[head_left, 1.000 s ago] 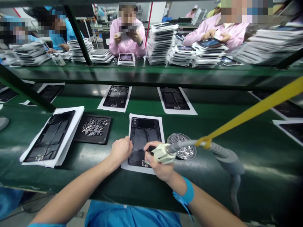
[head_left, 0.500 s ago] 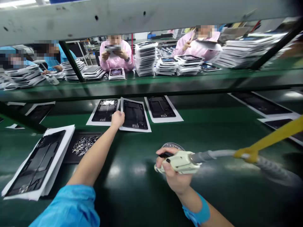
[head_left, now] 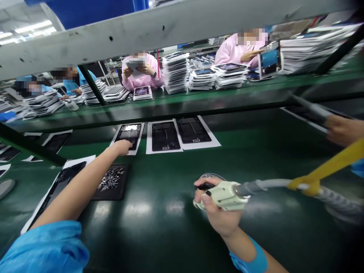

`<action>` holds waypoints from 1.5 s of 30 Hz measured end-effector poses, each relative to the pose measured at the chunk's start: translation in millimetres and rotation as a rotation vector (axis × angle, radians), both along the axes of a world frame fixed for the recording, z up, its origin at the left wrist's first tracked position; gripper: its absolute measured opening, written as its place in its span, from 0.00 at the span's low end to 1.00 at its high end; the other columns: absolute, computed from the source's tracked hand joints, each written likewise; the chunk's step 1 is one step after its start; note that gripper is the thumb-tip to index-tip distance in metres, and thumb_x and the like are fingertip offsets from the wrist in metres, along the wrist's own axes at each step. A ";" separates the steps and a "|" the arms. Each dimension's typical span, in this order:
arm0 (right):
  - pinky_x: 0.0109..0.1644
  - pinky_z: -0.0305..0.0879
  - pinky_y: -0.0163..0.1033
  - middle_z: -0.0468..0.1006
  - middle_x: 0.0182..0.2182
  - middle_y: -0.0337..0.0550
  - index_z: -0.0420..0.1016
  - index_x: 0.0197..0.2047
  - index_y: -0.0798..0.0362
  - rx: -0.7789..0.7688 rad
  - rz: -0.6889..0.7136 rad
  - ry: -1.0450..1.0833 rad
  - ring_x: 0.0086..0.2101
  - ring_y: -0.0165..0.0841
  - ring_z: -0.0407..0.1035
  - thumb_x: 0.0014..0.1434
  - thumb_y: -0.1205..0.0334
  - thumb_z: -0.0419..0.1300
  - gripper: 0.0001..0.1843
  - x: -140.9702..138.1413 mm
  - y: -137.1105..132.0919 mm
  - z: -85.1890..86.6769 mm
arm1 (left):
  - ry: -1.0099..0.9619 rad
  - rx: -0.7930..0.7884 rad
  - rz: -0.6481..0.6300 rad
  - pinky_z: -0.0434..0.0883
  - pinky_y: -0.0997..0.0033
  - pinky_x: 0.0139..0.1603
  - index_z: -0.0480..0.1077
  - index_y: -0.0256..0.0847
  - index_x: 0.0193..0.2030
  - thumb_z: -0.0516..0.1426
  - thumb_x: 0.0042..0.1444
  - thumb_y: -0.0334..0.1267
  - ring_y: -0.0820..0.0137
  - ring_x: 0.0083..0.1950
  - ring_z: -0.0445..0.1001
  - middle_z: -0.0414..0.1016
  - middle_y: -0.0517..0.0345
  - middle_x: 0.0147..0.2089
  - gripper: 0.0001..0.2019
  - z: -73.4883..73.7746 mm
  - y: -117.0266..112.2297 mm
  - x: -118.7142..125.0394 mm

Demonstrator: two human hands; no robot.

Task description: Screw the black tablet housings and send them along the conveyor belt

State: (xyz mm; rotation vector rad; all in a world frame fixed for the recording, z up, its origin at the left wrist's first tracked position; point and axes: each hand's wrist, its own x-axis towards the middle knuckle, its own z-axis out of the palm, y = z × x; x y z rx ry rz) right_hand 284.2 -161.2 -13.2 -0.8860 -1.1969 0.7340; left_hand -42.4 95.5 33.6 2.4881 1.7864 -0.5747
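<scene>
My left hand (head_left: 121, 147) reaches far forward and rests on the near edge of the left tablet shell on white paper (head_left: 128, 135); its fingers are curled, and I see nothing held. Two more tablet shells on paper, one in the middle (head_left: 164, 135) and one on the right (head_left: 193, 130), lie side by side beyond it. My right hand (head_left: 220, 216) grips a cream electric screwdriver (head_left: 224, 195) above the green belt, its grey hose (head_left: 270, 184) running right. A round screw dish (head_left: 209, 177) shows partly behind the tool.
A black tray of loose screws (head_left: 111, 181) and another shell on paper (head_left: 54, 189) lie at near left. A yellow strap (head_left: 330, 167) hangs at right. Another person's hand (head_left: 342, 130) enters at far right. Workers in pink and blue sit behind stacks of tablets (head_left: 175, 72).
My left hand pushed the tablet shell from in front of me to the far row, then moved left onto the neighbouring shell. My right hand lifted the screwdriver off the work.
</scene>
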 end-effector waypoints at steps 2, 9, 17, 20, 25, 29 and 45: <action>0.23 0.72 0.34 0.76 0.24 0.35 0.75 0.48 0.49 0.004 -0.006 0.007 0.20 0.29 0.71 0.64 0.64 0.63 0.09 0.0 1.7 0.6 | 0.046 -0.012 -0.048 0.73 0.66 0.54 0.80 0.40 0.48 0.59 0.50 0.28 0.57 0.53 0.80 0.82 0.45 0.52 0.18 -4.5 -8.0 -10.0; 0.22 0.71 0.34 0.76 0.25 0.36 0.76 0.45 0.51 -0.004 -0.076 0.033 0.20 0.29 0.71 0.62 0.64 0.65 0.08 6.1 9.3 -5.1 | 0.082 0.070 -0.156 0.73 0.64 0.54 0.77 0.37 0.45 0.54 0.59 0.29 0.57 0.53 0.79 0.80 0.42 0.52 0.12 4.0 -14.8 -11.2; 0.23 0.72 0.35 0.79 0.31 0.38 0.74 0.44 0.50 0.045 -0.216 0.054 0.20 0.28 0.72 0.59 0.64 0.66 0.10 19.9 19.0 -0.9 | -0.126 0.172 -0.404 0.74 0.65 0.47 0.73 0.38 0.43 0.54 0.61 0.26 0.61 0.45 0.78 0.77 0.49 0.43 0.08 48.2 -173.2 87.2; 0.25 0.72 0.35 0.78 0.29 0.37 0.74 0.43 0.51 0.050 -0.243 0.043 0.20 0.28 0.72 0.58 0.64 0.66 0.09 22.0 21.9 2.3 | -0.194 0.005 -0.619 0.75 0.62 0.40 0.72 0.38 0.43 0.53 0.64 0.27 0.60 0.43 0.77 0.77 0.49 0.41 0.07 26.0 -256.7 130.2; 0.22 0.71 0.34 0.81 0.32 0.39 0.74 0.40 0.52 0.044 -0.254 0.053 0.18 0.27 0.71 0.55 0.62 0.67 0.09 20.4 22.6 6.5 | -0.342 -0.184 -0.702 0.70 0.59 0.26 0.73 0.40 0.43 0.52 0.67 0.34 0.59 0.38 0.78 0.76 0.42 0.38 0.08 -37.2 -333.2 162.0; 0.24 0.72 0.36 0.81 0.32 0.40 0.76 0.40 0.53 0.033 -0.257 0.035 0.19 0.28 0.71 0.55 0.62 0.68 0.09 20.7 21.6 5.3 | -0.465 -0.260 -0.647 0.73 0.55 0.28 0.73 0.44 0.43 0.53 0.66 0.38 0.59 0.39 0.79 0.77 0.40 0.39 0.07 -56.5 -348.6 157.8; 0.23 0.73 0.37 0.81 0.29 0.40 0.75 0.40 0.53 0.024 -0.250 0.025 0.19 0.30 0.72 0.55 0.64 0.68 0.09 22.1 21.2 4.8 | 0.054 0.049 0.156 0.77 0.60 0.49 0.78 0.31 0.44 0.48 0.64 0.24 0.55 0.47 0.82 0.80 0.38 0.45 0.16 -17.4 -205.8 -16.5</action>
